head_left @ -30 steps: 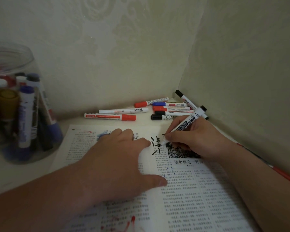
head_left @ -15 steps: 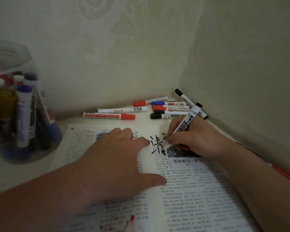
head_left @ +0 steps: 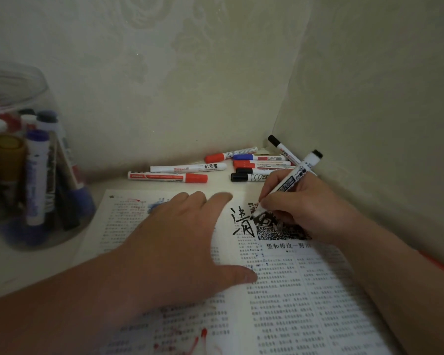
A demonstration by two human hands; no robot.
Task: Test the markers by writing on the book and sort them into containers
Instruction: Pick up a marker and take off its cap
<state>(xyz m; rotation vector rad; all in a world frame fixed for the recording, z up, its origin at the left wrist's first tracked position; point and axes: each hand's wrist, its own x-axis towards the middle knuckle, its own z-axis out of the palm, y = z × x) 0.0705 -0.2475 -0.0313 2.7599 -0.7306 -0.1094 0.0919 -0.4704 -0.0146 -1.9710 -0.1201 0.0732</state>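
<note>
On the book (head_left: 305,290), my right hand (head_left: 310,213) pinches the marker (head_left: 292,178), tip on the page; my left hand (head_left: 180,242) lies flat, pinning it. Step in hand: testing (ink shows black). Next, I judge, lift it off and carry it to the jar (head_left: 8,80).

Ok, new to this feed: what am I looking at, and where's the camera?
No machine here, only a person's two bare hands, seen from a camera on their head looking down. The left hand lies flat on an open printed book. The right hand grips a marker, its tip on the page by a black handwritten character. Capped red, blue and black markers lie loose behind the book. A clear jar at left holds more.
</note>
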